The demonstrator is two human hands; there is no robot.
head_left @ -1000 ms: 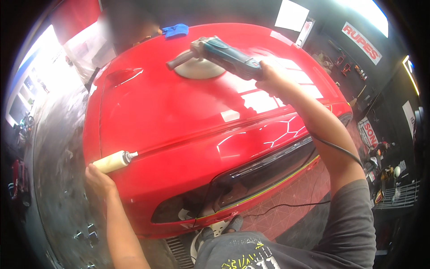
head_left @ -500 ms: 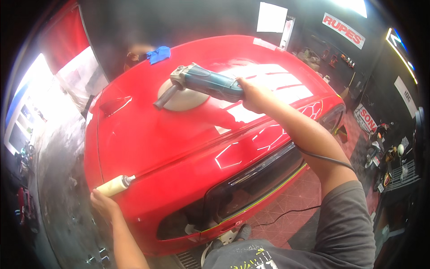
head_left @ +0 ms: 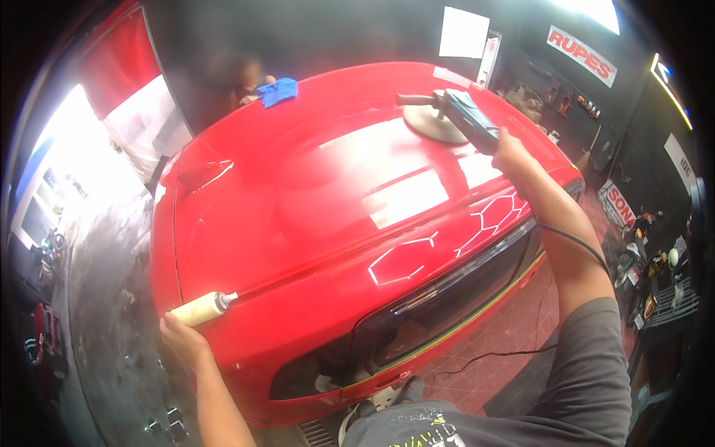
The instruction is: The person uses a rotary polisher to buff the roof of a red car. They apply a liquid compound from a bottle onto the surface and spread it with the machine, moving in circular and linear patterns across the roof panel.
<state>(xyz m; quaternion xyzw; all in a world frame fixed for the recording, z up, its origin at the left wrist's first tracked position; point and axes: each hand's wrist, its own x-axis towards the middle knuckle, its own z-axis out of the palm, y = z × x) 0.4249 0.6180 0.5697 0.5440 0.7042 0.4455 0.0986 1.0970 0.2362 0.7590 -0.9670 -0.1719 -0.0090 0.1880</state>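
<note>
A glossy red car roof (head_left: 268, 231) spreads below me. At its far right, my right hand (head_left: 512, 153) is wrapped round the rear of a teal polisher (head_left: 471, 119). The polisher's round pale pad (head_left: 430, 125) lies against the roof, and its dark side handle (head_left: 415, 100) points left with no hand on it. At the near left corner of the roof, my left hand (head_left: 182, 339) grips the base of a pale yellow squeeze bottle (head_left: 199, 308). The bottle lies tilted, its nozzle toward the right.
A co-worker (head_left: 249, 83) at the far side has a blue cloth (head_left: 278, 92) on the roof edge. A power cord (head_left: 577, 242) runs along my right arm. Dark side windows (head_left: 439, 287) lie below the roof, and tools hang on the right wall (head_left: 570, 97).
My right hand has swept the polisher across the roof, to the right and farther away. My left hand still grips the bottle at the near left corner. The whole view has shifted slightly.
</note>
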